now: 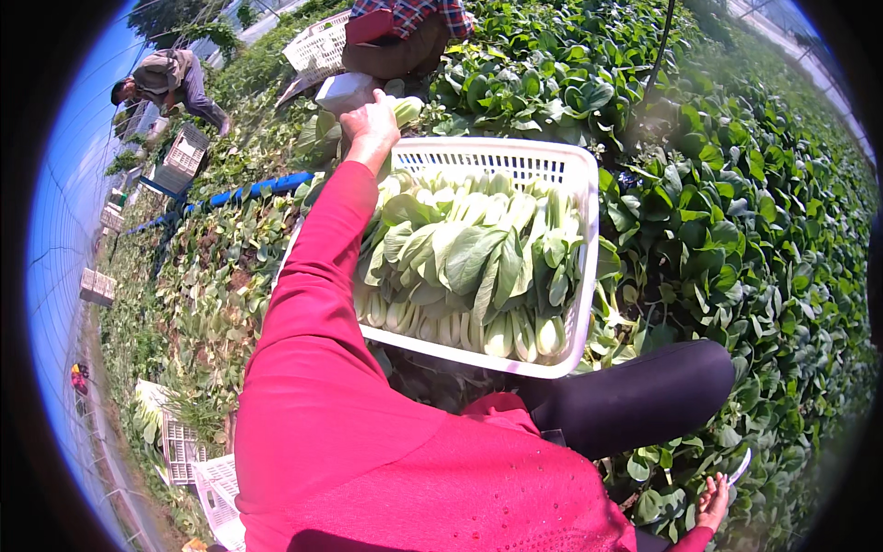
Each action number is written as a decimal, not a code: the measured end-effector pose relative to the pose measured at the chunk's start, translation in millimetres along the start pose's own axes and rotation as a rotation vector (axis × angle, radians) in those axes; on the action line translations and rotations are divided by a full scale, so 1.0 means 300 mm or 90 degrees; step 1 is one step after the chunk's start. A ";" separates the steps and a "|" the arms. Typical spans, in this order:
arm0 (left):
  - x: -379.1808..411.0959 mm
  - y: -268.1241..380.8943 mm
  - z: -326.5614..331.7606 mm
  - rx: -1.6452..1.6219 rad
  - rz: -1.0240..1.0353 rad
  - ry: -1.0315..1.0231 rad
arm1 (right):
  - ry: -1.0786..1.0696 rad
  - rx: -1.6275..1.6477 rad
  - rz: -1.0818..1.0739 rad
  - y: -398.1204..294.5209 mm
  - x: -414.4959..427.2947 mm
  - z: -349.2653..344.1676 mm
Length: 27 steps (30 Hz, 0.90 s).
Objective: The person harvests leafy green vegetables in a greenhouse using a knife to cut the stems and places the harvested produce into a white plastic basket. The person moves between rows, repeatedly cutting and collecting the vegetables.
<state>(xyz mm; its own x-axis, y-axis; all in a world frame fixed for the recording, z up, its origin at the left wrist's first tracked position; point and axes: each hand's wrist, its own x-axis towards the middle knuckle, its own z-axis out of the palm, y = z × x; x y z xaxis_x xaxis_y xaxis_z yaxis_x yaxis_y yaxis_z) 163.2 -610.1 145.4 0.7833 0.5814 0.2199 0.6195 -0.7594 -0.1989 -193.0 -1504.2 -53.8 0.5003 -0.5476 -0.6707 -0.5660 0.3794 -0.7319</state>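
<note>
My left hand (371, 124) reaches over the far left corner of a white plastic basket (590, 207). It is shut on a head of bok choy (407, 109), whose pale base points right and whose leaves hang left of the hand. Rows of bok choy (476, 241) fill much of the basket, with leaves towards the middle and pale bases showing along the near side. Far off at the lower right, my right hand (714, 502) is low among the growing plants. It grips a small curved knife (741, 466); the handle is hidden by the fingers.
Dense leafy greens (731, 228) grow on the right. A co-worker in a checked shirt (421, 17) crouches beyond the basket, close to a white crate (321, 48). Another person (165, 76) bends at the far left. A blue hose (255, 190) crosses the cut ground; a crate (183, 445) lies lower left.
</note>
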 end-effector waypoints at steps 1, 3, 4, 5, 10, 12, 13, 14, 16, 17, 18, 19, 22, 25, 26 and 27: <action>0.020 -0.016 0.069 0.008 -0.017 -0.001 | 0.012 -0.019 -0.004 0.006 -0.001 -0.007; 0.031 -0.040 0.196 0.024 -0.032 -0.009 | 0.040 -0.026 0.015 0.014 -0.010 -0.016; 0.007 -0.042 0.265 0.039 -0.047 -0.012 | 0.020 -0.053 0.007 0.015 -0.020 -0.019; -0.034 -0.043 0.332 0.125 -0.027 -0.026 | 0.019 -0.037 0.008 0.016 -0.032 -0.018; -0.094 -0.038 0.470 -0.063 -0.146 -0.192 | -0.126 -0.053 -0.099 -0.015 -0.104 0.014; -0.039 -0.068 0.432 -0.152 -0.161 -0.326 | -0.049 -0.066 0.011 -0.042 -0.108 0.031; -0.005 -0.100 0.400 -0.177 -0.166 -0.373 | -0.141 0.003 0.118 -0.053 -0.106 0.040; 0.019 -0.135 0.371 -0.125 -0.115 -0.398 | -0.138 0.000 0.130 -0.055 -0.105 0.050; 0.017 -0.151 0.360 0.021 -0.092 -0.370 | -0.053 -0.062 0.052 -0.047 -0.109 0.067; -0.001 -0.153 0.371 0.084 -0.063 -0.334 | 0.027 -0.121 -0.041 -0.034 -0.119 0.074; -0.024 -0.141 0.395 0.048 -0.099 -0.292 | 0.016 -0.164 -0.083 -0.024 -0.130 0.080; -0.052 -0.119 0.429 0.018 -0.136 -0.250 | 0.007 -0.208 -0.124 -0.017 -0.142 0.084; -0.102 -0.063 0.538 0.010 -0.139 -0.140 | 0.000 -0.244 -0.096 -0.012 -0.149 0.090; -0.111 -0.056 0.583 -0.013 -0.143 -0.077 | 0.002 -0.229 0.002 -0.023 -0.091 0.075; -0.104 -0.065 0.576 -0.015 -0.146 -0.097 | 0.002 -0.221 0.033 -0.025 -0.060 0.067; -0.095 -0.073 0.558 -0.024 -0.142 -0.127 | 0.002 -0.207 0.065 -0.020 -0.033 0.053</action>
<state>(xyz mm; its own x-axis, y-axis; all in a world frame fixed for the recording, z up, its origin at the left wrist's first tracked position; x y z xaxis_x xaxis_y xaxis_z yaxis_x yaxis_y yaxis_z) 136.0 -561.2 -16.5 0.6254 0.7778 0.0622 0.7777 -0.6148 -0.1310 -184.3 -1489.0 -44.8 0.4281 -0.5219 -0.7378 -0.7929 0.1749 -0.5838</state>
